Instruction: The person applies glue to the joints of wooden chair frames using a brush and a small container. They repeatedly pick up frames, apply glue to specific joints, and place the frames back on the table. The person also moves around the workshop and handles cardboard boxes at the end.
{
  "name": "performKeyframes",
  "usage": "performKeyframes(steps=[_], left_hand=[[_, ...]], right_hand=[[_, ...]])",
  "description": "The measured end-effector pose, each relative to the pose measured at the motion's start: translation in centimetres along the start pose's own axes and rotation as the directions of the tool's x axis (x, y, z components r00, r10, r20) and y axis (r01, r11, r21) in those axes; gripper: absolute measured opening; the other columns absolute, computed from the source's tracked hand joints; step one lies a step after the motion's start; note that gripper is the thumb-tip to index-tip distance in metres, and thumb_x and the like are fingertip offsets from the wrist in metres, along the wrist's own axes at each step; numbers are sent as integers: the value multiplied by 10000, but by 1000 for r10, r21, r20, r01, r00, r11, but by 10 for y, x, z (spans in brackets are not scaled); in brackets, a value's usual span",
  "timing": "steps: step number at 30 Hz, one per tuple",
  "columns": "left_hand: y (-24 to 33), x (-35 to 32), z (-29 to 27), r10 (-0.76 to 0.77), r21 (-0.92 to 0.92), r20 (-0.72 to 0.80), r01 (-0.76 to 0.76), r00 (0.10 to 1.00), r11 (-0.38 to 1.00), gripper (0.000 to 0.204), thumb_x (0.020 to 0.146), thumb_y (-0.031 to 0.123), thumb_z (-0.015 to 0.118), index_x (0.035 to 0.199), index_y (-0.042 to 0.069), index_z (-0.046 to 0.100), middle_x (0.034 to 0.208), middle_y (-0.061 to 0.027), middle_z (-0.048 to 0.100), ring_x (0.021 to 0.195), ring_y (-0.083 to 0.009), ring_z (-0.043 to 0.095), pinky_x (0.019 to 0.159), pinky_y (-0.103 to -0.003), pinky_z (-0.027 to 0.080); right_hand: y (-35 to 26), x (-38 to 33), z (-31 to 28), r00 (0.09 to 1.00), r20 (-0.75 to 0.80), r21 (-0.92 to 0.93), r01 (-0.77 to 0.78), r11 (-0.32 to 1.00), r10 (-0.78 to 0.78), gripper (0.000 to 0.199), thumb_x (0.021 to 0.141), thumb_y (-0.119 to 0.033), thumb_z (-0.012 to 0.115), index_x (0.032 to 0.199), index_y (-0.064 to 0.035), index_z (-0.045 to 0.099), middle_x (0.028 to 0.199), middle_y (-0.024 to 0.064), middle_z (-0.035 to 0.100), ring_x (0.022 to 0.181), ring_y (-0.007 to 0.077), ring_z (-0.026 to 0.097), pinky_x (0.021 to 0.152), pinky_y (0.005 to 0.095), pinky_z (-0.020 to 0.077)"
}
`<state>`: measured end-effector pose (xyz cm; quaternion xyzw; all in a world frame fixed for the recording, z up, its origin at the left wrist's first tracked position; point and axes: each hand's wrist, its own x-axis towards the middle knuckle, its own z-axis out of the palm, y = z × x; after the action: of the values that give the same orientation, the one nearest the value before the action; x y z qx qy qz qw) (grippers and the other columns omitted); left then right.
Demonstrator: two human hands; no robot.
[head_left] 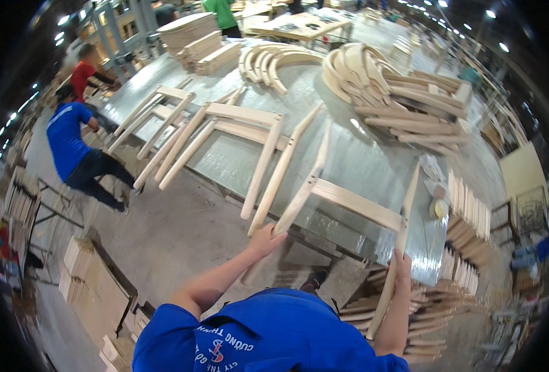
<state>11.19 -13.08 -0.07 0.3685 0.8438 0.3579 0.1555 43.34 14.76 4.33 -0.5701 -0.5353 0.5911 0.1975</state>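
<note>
Both my hands hold a pale wooden chair leg frame (358, 203), two tapered legs joined by a flat crossrail. Its upper part rests over the table, while the lower leg ends stick out past the near edge towards me. My left hand (265, 241) is closed round the left leg below the rail. Around the right leg, my right hand (401, 266) is wrapped, with some fingers hidden behind the wood. Just left of the frame are a similar leg (285, 168) and another joined frame (243, 115), overhanging the same edge.
The table (302, 71) has a shiny, film-like cover. On it lie curved wooden parts (280, 57), a larger heap (404, 102) and stacked boards (190, 38). Stacked wooden pieces (469, 208) stand at the right. Co-workers in blue (70, 136) and red (82, 77) are at the left.
</note>
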Motion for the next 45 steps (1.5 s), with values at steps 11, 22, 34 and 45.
performKeyframes(steps=[11,22,34,45], left_hand=[[-5,132,-26,-256,384,-309,367,916,847,499,847,377,545,1227,93,391,1033,-166,574,877,-350,603,728,-451,489],[-8,135,-30,-126,500,-272,252,954,828,498,850,348,538,1251,94,387,992,-165,578,852,-341,604,706,-432,498],[35,272,-37,280,470,-333,-99,900,877,477,836,240,569,1244,30,441,1194,-180,462,1106,-363,412,932,-446,350],[292,503,119,730,-52,-56,-732,682,680,365,802,221,609,1122,54,550,1118,-139,541,1057,-323,489,907,-414,391]], right_hand=[[10,123,-43,860,-55,-452,432,781,-507,206,809,-170,584,865,28,601,833,123,569,730,217,546,667,337,441],[1,141,-27,806,-103,-693,362,623,-583,151,827,-150,557,843,-3,591,812,130,576,763,265,563,702,361,441],[-3,159,-28,833,-215,-706,228,671,-509,169,802,-172,586,876,-23,612,775,145,605,718,283,581,669,372,452],[-18,157,-19,849,-318,-719,73,691,-422,173,763,-235,617,790,-64,625,729,120,604,716,303,582,646,408,452]])
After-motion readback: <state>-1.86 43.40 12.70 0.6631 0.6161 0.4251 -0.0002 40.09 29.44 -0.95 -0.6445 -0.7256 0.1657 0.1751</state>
